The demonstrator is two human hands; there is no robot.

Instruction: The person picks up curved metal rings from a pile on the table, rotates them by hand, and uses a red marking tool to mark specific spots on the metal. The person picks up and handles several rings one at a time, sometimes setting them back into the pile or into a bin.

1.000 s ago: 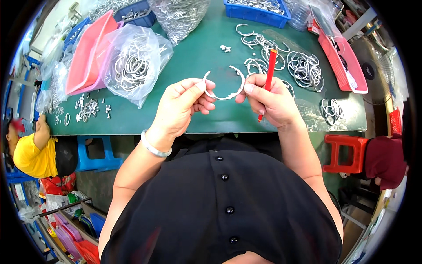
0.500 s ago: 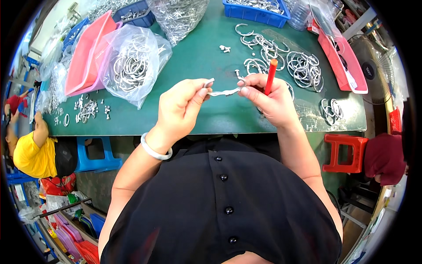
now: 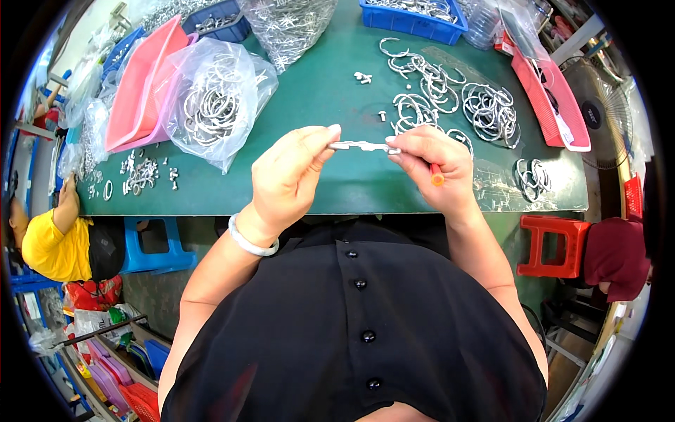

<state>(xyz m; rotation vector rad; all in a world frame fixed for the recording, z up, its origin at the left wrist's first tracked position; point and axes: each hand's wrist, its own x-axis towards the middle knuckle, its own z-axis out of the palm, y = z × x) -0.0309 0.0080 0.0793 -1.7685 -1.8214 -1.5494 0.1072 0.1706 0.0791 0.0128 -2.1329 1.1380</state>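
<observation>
Between my two hands is an open metal ring [image 3: 362, 145], silver-coloured and now seen nearly edge-on. My left hand [image 3: 290, 169] pinches one end of it between thumb and fingertips. The other end is gripped by my right hand [image 3: 439, 165] in the same way. Tucked in the right hand's fingers is a slim red stick with an orange end [image 3: 437, 176], which points up toward me; its kind I cannot make out. Just beyond the hands, a small metal screw [image 3: 382, 116] stands on the green table [image 3: 316, 91]. Similar open rings [image 3: 415, 112] lie past my right hand.
A plastic bag of rings [image 3: 218, 98] and pink trays [image 3: 144, 88] are at left, with small metal parts [image 3: 143, 174] nearby. More rings [image 3: 489, 112] lie right, before a pink basket [image 3: 548, 98]. A blue bin [image 3: 415, 24] stands at the back. People sit at both sides.
The ring has been tilted from a visible curve to nearly edge-on. My right hand has turned, swinging the red stick from upright to pointing at me.
</observation>
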